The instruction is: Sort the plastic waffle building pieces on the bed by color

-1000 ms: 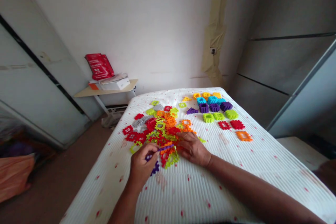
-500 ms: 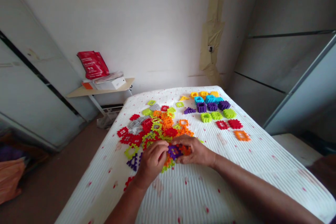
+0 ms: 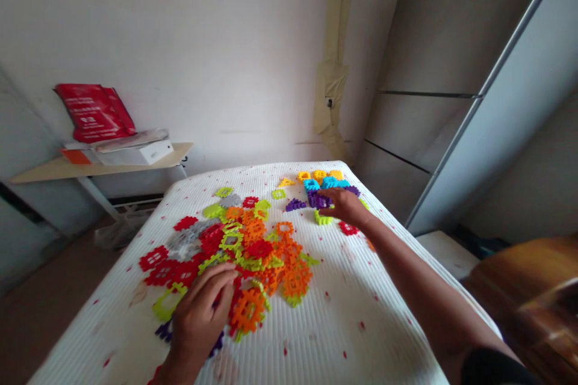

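Note:
Out at the sorted rows, my right hand [image 3: 345,203] is closed around a purple interlocking plastic tile [image 3: 318,200] at the purple stacks. Its fingers and palm partly cover the purple and green stacks [image 3: 323,218]. My left hand [image 3: 203,307] rests low over the near left of a mixed heap, thumb and fingers pressed together; whether anything is between them is hidden. Around it lie orange tiles [image 3: 248,310], red tiles [image 3: 167,272], a yellow-green tile [image 3: 168,301] and purple pieces [image 3: 163,331], partly covered by the hand.
Yellow tiles [image 3: 320,176] and blue tiles [image 3: 330,183] stand in rows at the far right, with a purple triangle [image 3: 295,204] beside them. A side table [image 3: 49,169] holds a red bag [image 3: 94,113] and a white box [image 3: 135,153]. A grey cabinet [image 3: 397,120] stands on the right.
My right hand has moved from the heap out to the purple stacks, carrying a purple tile. My left hand stays over the heap. The view has turned to the right.

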`<control>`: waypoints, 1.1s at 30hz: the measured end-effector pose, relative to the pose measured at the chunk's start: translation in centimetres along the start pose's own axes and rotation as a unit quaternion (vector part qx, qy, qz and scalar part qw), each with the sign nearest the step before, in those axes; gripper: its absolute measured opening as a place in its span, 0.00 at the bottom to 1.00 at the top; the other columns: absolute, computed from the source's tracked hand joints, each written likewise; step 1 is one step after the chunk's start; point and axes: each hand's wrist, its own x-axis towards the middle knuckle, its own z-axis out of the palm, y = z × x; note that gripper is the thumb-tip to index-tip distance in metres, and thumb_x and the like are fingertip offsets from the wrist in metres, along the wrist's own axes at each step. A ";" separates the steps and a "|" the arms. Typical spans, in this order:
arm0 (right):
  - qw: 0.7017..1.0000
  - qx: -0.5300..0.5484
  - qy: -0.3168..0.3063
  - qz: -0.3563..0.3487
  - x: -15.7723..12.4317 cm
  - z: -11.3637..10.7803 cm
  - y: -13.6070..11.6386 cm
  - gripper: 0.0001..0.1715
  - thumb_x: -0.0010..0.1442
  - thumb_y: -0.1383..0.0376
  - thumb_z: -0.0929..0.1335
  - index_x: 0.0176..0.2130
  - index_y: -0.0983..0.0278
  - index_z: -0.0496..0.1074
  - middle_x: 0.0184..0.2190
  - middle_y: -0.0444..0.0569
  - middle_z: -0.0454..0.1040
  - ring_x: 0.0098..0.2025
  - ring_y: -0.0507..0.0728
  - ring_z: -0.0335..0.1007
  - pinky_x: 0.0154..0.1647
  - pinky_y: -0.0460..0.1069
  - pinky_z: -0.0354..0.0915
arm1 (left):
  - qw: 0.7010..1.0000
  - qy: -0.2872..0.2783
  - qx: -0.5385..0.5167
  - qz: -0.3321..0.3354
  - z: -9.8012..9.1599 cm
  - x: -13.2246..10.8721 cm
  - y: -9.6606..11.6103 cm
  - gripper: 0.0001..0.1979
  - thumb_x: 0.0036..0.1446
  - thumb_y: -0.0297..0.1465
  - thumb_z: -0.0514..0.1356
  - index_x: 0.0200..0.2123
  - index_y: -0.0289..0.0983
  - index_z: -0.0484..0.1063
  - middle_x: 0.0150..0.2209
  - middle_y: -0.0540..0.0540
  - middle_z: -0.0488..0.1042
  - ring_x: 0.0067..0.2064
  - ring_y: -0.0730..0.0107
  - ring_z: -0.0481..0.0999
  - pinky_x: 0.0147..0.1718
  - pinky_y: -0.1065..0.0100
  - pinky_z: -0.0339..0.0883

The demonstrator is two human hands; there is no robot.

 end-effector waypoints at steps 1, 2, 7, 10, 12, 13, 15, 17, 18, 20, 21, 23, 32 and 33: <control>0.997 -0.058 -0.031 0.037 0.9 -0.4 2.0 0.26 0.52 0.58 0.70 0.50 0.62 0.69 0.46 0.52 0.73 0.46 0.58 0.69 0.44 0.48 0.64 | 1.000 0.003 0.009 -0.006 -0.2 -0.1 -0.3 0.06 0.54 0.26 0.56 0.34 0.39 0.72 0.35 0.47 0.77 0.36 0.70 0.77 0.41 0.70 0.70; 0.990 -0.105 -0.066 0.064 1.7 -0.6 3.7 0.24 0.53 0.58 0.69 0.50 0.61 0.69 0.46 0.51 0.73 0.46 0.58 0.69 0.43 0.48 0.64 | 1.000 0.007 0.017 -0.010 -0.4 -0.2 -0.5 0.05 0.54 0.26 0.56 0.34 0.38 0.72 0.35 0.46 0.77 0.36 0.70 0.77 0.41 0.71 0.70; 0.977 -0.149 -0.126 0.080 4.3 0.3 8.1 0.24 0.50 0.61 0.69 0.48 0.60 0.72 0.44 0.50 0.75 0.45 0.59 0.69 0.39 0.47 0.63 | 0.999 0.004 0.039 -0.016 -0.4 -0.5 -0.9 0.05 0.56 0.29 0.56 0.34 0.38 0.71 0.35 0.46 0.77 0.35 0.70 0.77 0.40 0.71 0.69; 0.973 -0.154 -0.153 0.074 5.2 1.4 8.6 0.24 0.49 0.60 0.69 0.47 0.59 0.72 0.41 0.48 0.76 0.43 0.58 0.70 0.38 0.46 0.63 | 0.999 -0.005 0.043 -0.017 -0.3 -0.7 -1.2 0.05 0.56 0.30 0.55 0.34 0.38 0.71 0.35 0.46 0.77 0.35 0.70 0.77 0.40 0.71 0.68; 0.972 -0.153 -0.163 0.073 5.6 1.9 8.8 0.23 0.49 0.60 0.69 0.47 0.58 0.73 0.40 0.47 0.76 0.42 0.57 0.70 0.37 0.45 0.62 | 0.999 -0.009 0.043 -0.019 -0.2 -0.9 -1.4 0.06 0.56 0.30 0.55 0.34 0.38 0.71 0.35 0.46 0.76 0.36 0.70 0.77 0.41 0.71 0.68; 0.972 -0.152 -0.165 0.073 5.7 2.0 8.8 0.23 0.49 0.60 0.69 0.47 0.57 0.72 0.40 0.46 0.76 0.42 0.57 0.70 0.37 0.45 0.62 | 0.999 -0.011 0.043 -0.021 -0.2 -1.0 -1.5 0.06 0.56 0.31 0.55 0.34 0.38 0.71 0.35 0.46 0.76 0.36 0.70 0.77 0.41 0.71 0.68; 0.971 -0.150 -0.168 0.074 5.9 2.2 9.1 0.24 0.49 0.60 0.69 0.48 0.57 0.72 0.41 0.46 0.75 0.42 0.57 0.70 0.35 0.45 0.61 | 0.999 -0.015 0.043 -0.023 -0.2 -1.2 -1.7 0.06 0.56 0.31 0.55 0.35 0.38 0.71 0.36 0.46 0.76 0.37 0.70 0.77 0.41 0.71 0.67; 0.972 -0.146 -0.170 0.076 5.9 2.3 9.2 0.25 0.49 0.60 0.69 0.49 0.57 0.71 0.42 0.46 0.75 0.42 0.57 0.70 0.34 0.44 0.61 | 0.999 -0.018 0.043 -0.023 -0.1 -1.4 -1.7 0.06 0.56 0.30 0.55 0.35 0.38 0.71 0.36 0.46 0.76 0.37 0.69 0.76 0.42 0.70 0.67; 0.972 -0.144 -0.170 0.076 6.0 2.4 9.3 0.25 0.49 0.60 0.69 0.49 0.57 0.71 0.42 0.46 0.75 0.42 0.57 0.70 0.33 0.44 0.61 | 0.999 -0.018 0.044 -0.022 -0.1 -1.4 -1.7 0.06 0.56 0.30 0.55 0.36 0.38 0.71 0.36 0.46 0.76 0.37 0.70 0.76 0.42 0.70 0.67; 0.972 -0.141 -0.170 0.076 5.9 2.6 9.3 0.25 0.49 0.60 0.69 0.49 0.57 0.71 0.43 0.46 0.75 0.43 0.58 0.70 0.33 0.45 0.62 | 0.998 -0.020 0.047 -0.020 0.0 -1.4 -1.7 0.06 0.56 0.31 0.55 0.36 0.38 0.71 0.36 0.46 0.76 0.37 0.70 0.76 0.42 0.70 0.67; 0.973 -0.139 -0.170 0.075 5.9 2.7 9.3 0.25 0.49 0.60 0.69 0.49 0.57 0.71 0.42 0.46 0.75 0.43 0.58 0.70 0.33 0.45 0.62 | 0.998 -0.021 0.049 -0.020 0.0 -1.4 -1.7 0.06 0.56 0.31 0.55 0.36 0.38 0.71 0.36 0.46 0.76 0.37 0.70 0.76 0.42 0.71 0.67; 0.973 -0.136 -0.169 0.074 5.9 2.8 9.3 0.25 0.49 0.61 0.70 0.48 0.57 0.72 0.42 0.46 0.76 0.43 0.58 0.70 0.33 0.45 0.62 | 0.998 -0.023 0.050 -0.022 0.1 -1.2 -1.6 0.06 0.57 0.31 0.54 0.35 0.38 0.71 0.36 0.46 0.76 0.37 0.70 0.76 0.41 0.71 0.67; 0.970 -0.146 -0.171 0.091 5.8 2.9 8.9 0.25 0.49 0.60 0.70 0.48 0.54 0.72 0.42 0.44 0.76 0.42 0.58 0.71 0.34 0.45 0.63 | 0.999 -0.006 0.022 -0.029 0.2 -1.0 -1.4 0.05 0.54 0.28 0.57 0.34 0.38 0.72 0.35 0.47 0.76 0.37 0.71 0.76 0.42 0.72 0.67; 0.970 -0.145 -0.173 0.089 5.7 2.8 8.7 0.25 0.49 0.61 0.70 0.49 0.55 0.72 0.42 0.45 0.76 0.42 0.58 0.71 0.34 0.45 0.64 | 0.999 -0.007 0.017 -0.038 0.1 -1.0 -1.4 0.05 0.54 0.27 0.57 0.34 0.38 0.72 0.36 0.47 0.76 0.37 0.72 0.76 0.42 0.72 0.67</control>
